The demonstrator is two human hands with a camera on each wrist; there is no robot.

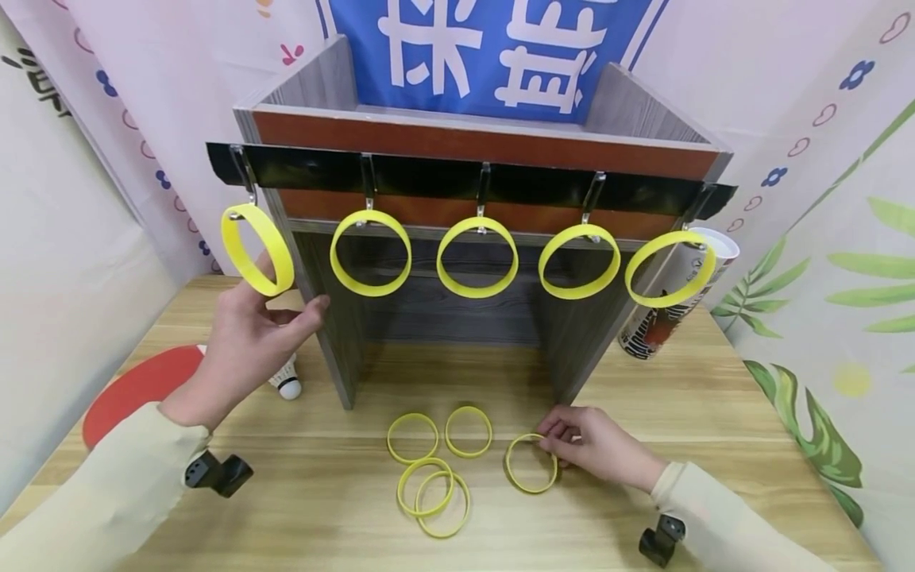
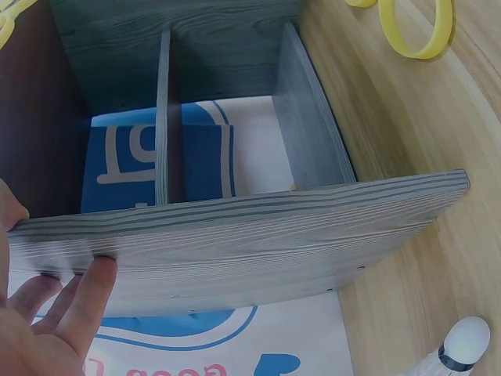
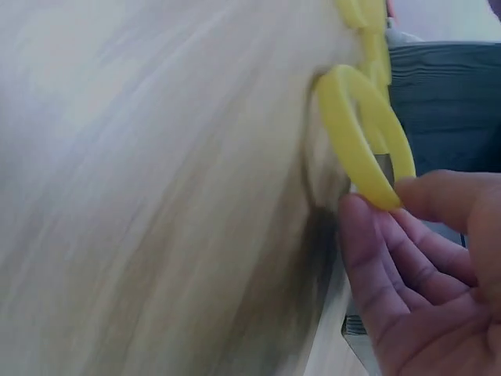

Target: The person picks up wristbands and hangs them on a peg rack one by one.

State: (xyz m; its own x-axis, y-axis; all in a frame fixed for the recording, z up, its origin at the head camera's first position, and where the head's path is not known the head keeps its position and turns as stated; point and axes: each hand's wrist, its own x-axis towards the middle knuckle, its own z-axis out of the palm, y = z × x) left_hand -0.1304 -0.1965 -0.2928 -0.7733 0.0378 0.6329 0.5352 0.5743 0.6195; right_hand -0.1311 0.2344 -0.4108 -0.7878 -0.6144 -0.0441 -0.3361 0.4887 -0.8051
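Note:
My right hand (image 1: 596, 445) pinches a yellow ring (image 1: 509, 469) between thumb and fingers, low over the table by the shelf's front. In the right wrist view this ring (image 3: 352, 149) stands tilted up from the wood. My left hand (image 1: 246, 338) holds the left side panel of a grey wooden shelf (image 1: 332, 334), thumb at the front edge and fingertips (image 2: 98, 270) on the outer face. Several more yellow rings (image 1: 415, 415) lie on the table, two overlapping. Across the shelf's front runs a black strip (image 1: 429, 176) with metal hooks, each carrying a yellow ring (image 1: 477, 294).
Left of the shelf lie a red paddle (image 1: 143, 389) and a shuttlecock (image 1: 289, 387), partly behind my left arm. A printed shuttlecock tube (image 1: 646, 330) stands to the right. Patterned cloth (image 1: 808, 103) hangs around the wooden table (image 1: 286, 492).

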